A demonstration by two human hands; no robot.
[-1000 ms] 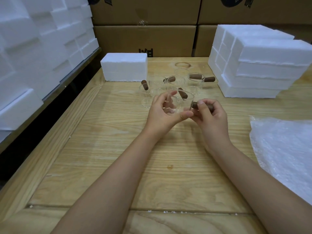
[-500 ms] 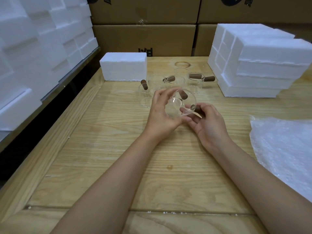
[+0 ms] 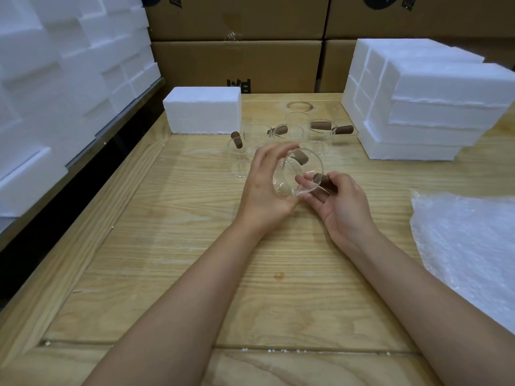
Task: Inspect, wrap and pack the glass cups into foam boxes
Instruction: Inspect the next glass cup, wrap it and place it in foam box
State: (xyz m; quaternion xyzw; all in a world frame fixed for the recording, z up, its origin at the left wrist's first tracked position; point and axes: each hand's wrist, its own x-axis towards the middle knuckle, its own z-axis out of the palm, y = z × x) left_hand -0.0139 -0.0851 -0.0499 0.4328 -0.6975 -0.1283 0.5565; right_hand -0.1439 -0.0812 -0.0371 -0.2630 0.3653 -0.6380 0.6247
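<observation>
A clear glass cup [image 3: 296, 174] with a brown wooden handle is held tilted above the table, its mouth turned toward me. My left hand [image 3: 266, 185] grips the cup's body with curled fingers. My right hand [image 3: 338, 201], palm up, holds the brown handle between thumb and fingers. Behind them several more glass cups with brown handles [image 3: 320, 132] stand on the wooden table [image 3: 195, 246]. A closed white foam box [image 3: 203, 111] stands at the back left of the table. Bubble wrap [image 3: 468, 246] lies at the right.
A stack of white foam boxes [image 3: 423, 107] stands at the back right. More foam pieces [image 3: 64, 73] pile up along the left. Cardboard cartons [image 3: 237, 59] form the back wall. The table has a raised wooden rim on its left side.
The cup has been turned from upright to tilted, mouth toward me. My right hand rolled palm up under the handle, and my left hand shifted its grip around the body.
</observation>
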